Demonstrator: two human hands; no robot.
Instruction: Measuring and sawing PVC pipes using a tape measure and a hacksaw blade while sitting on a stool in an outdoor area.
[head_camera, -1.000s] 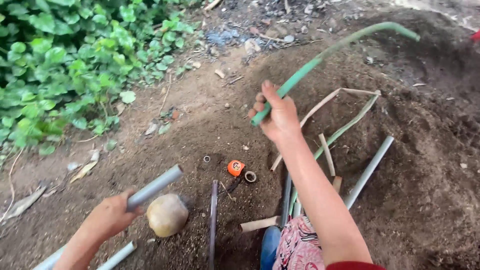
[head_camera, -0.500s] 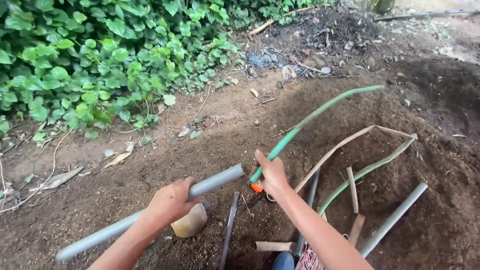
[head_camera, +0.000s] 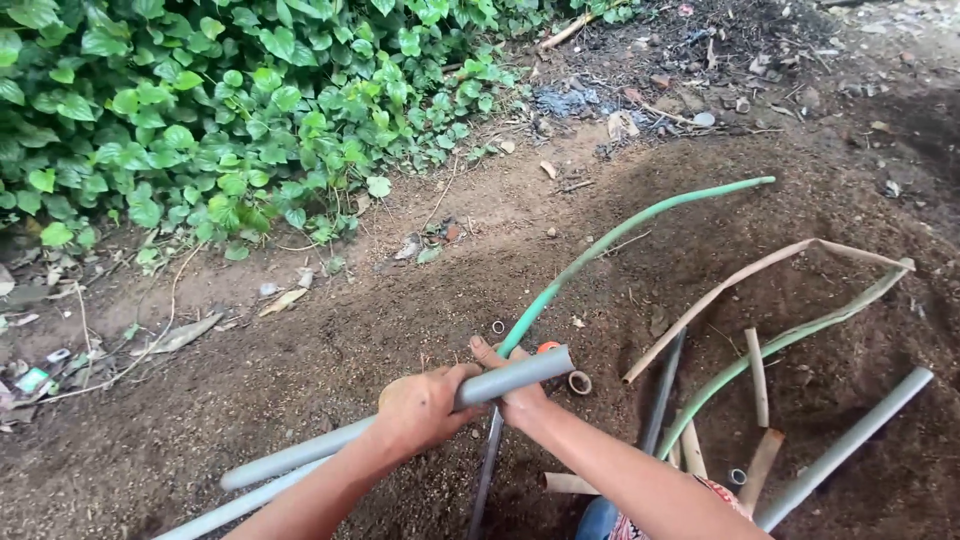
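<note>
Near its open end, the left hand wraps tight round the grey pipe; just beyond, the right hand clamps the green hose. Pipe looks stiff and light, hose bendy.

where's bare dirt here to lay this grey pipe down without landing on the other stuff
Bare soil lies left of the left hand, between the leafy plants and the grey pipe it holds. Another open strip runs above the green hose, below the debris. It is crowded right of the right hand: tan sticks, rings, and a second grey pipe.
</note>
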